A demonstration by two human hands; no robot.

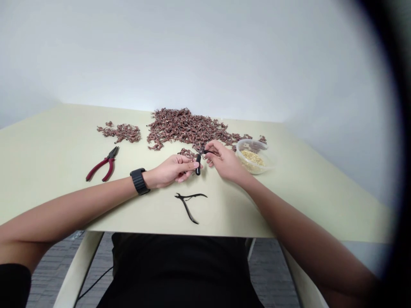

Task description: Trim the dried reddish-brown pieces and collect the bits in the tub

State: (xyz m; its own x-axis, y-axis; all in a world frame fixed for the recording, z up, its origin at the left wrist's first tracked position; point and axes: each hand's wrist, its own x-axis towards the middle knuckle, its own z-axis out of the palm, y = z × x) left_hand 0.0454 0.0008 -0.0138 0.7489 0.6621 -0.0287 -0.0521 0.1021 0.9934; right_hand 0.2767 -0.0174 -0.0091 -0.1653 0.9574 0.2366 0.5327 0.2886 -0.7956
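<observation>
My left hand (175, 170) is closed, its thumb and fingertips against one black handle of small pliers (198, 165). The other black handle reaches into the bent fingers of my right hand (223, 160), so the handles are spread apart. The metal jaws lie between both hands, just in front of the brown heap, and I cannot make out what is in them. Behind my left fingers lie a few small reddish-brown pieces (185, 152). Whether my left fingers also pinch a small piece is too small to tell.
A large heap of small reddish-brown pieces (186, 128) lies at the back, with a smaller pile (125, 132) to its left. Red-handled pliers (109, 164) rest at left, black nippers (188, 205) in front. A clear plastic bowl (271, 160) with golden bits stands at right.
</observation>
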